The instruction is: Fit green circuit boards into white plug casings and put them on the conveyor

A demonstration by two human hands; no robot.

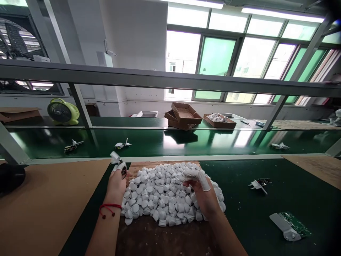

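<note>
My left hand (117, 181), with a red cord bracelet at the wrist, grips a small white plastic assembly (115, 158) with a dark part at the left edge of the pile. White finger covers are on some of its fingers. Below and between my hands lies a heap of small white caps (162, 195). Over the right side of that heap is my right hand (204, 192), also with white finger covers. Its fingers are curled together, and what they hold, if anything, blends in with the white caps behind.
On the right lie a white assembly (258, 185) and a green circuit board (294, 222) with a white housing. Several assemblies rest on the green conveyor belt (149, 142). Behind stand cardboard trays (186, 113) and a green fan (63, 111). A metal rail (160, 76) crosses overhead.
</note>
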